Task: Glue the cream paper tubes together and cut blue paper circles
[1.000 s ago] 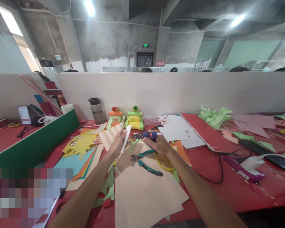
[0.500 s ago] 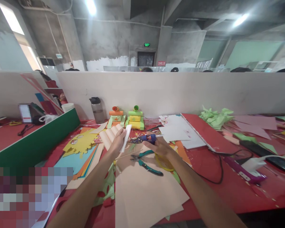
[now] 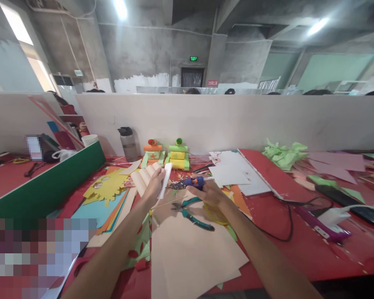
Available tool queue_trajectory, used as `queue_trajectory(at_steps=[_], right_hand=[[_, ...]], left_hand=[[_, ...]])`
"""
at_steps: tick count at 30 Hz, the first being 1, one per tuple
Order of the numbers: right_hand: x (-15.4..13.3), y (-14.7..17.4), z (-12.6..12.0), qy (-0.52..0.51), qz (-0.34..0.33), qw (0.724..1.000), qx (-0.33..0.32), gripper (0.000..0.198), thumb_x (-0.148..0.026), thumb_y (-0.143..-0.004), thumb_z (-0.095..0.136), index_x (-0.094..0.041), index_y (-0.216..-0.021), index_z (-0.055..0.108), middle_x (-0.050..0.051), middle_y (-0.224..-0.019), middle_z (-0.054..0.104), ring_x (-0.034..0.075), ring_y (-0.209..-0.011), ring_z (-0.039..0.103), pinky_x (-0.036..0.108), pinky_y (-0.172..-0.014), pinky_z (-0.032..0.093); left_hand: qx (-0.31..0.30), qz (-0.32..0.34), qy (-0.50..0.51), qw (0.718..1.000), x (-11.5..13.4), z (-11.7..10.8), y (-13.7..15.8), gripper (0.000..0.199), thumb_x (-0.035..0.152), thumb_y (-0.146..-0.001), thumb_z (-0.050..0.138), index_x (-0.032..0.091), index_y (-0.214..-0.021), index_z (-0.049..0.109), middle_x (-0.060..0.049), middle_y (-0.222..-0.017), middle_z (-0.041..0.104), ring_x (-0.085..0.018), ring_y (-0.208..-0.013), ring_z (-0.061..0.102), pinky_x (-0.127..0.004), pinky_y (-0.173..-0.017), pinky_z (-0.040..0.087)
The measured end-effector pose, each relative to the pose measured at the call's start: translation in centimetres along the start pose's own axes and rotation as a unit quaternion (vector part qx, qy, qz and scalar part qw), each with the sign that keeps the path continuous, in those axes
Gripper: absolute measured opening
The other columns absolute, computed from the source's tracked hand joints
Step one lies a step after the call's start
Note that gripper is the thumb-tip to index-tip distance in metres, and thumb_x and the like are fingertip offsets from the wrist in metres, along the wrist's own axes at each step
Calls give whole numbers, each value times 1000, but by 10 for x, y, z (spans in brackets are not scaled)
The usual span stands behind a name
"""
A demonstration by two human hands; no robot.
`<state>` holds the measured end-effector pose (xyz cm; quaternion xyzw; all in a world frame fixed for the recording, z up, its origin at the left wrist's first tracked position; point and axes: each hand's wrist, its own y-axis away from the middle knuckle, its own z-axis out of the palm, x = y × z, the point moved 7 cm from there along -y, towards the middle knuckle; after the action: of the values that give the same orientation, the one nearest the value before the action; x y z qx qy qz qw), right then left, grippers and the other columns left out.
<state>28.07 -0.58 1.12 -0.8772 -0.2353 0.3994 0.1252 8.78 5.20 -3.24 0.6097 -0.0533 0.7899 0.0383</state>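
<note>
My left hand (image 3: 154, 185) is closed around a row of cream paper rolls (image 3: 142, 177), with a narrow white strip (image 3: 165, 181) along its right side. In my right hand (image 3: 209, 192) is a dark blue glue gun (image 3: 187, 183), its nozzle pointing left and close to the white strip; whether it touches I cannot tell. Below the glue gun, pliers (image 3: 197, 219) with teal handles lie spread on sheets of tan paper (image 3: 193, 253). A yellow roll of tape (image 3: 216, 214) is partly hidden under my right forearm.
Two paper tank models (image 3: 177, 155) stand by the partition, beside a grey bottle (image 3: 128, 144). Coloured paper (image 3: 96, 211) and a yellow cut-out (image 3: 107, 185) lie left. White boards (image 3: 233, 168), crumpled green paper (image 3: 285, 154) and a purple power strip (image 3: 324, 228) with cables are at right.
The glue gun's nozzle has shifted slightly left and down beside the white strip. My left hand keeps its hold on the paper rolls almost unmoved.
</note>
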Motion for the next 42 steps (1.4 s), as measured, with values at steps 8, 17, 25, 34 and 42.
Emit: queue_trajectory(at_steps=[8, 17, 25, 34, 42], right_hand=[[-9, 1, -2, -7, -4, 1000, 2, 32, -49, -87, 61, -22, -75, 49, -2, -70, 53, 17, -67, 51, 28, -64, 39], [-4, 3, 2, -26, 22, 999, -15, 35, -51, -87, 63, -22, -71, 52, -3, -65, 51, 17, -67, 50, 27, -61, 39], [-10, 4, 6, -36, 10, 999, -33, 31, -50, -87, 63, -22, -76, 55, -3, -67, 51, 15, -64, 48, 26, -59, 38], [-6, 3, 4, -38, 28, 999, -25, 40, -53, -86, 63, -22, -67, 48, -4, -62, 45, 14, -61, 44, 26, -58, 35], [-17, 7, 7, -65, 13, 996, -61, 36, -51, -85, 63, -22, -67, 54, -3, -63, 51, 14, -61, 47, 26, -60, 40]], left_hand=[[-4, 11, 7, 1000, -1, -1, -2, 35, 51, -80, 70, 24, -81, 48, 5, -59, 47, -10, -46, 45, -19, -40, 31], [3, -3, 28, 1000, -2, -1, -2, 40, 54, -75, 74, 24, -83, 48, 5, -58, 47, -11, -46, 49, -21, -40, 31], [-3, 6, 25, 1000, -2, -1, -2, 44, 57, -74, 74, 24, -80, 45, 6, -57, 45, -10, -43, 43, -21, -40, 28], [1, 5, 33, 999, -2, -1, -2, 42, 57, -75, 74, 25, -80, 46, 6, -58, 45, -10, -43, 46, -21, -39, 31], [7, 1, 18, 1000, 0, -2, 0, 40, 55, -79, 70, 24, -84, 44, 7, -59, 45, -8, -42, 44, -18, -37, 29]])
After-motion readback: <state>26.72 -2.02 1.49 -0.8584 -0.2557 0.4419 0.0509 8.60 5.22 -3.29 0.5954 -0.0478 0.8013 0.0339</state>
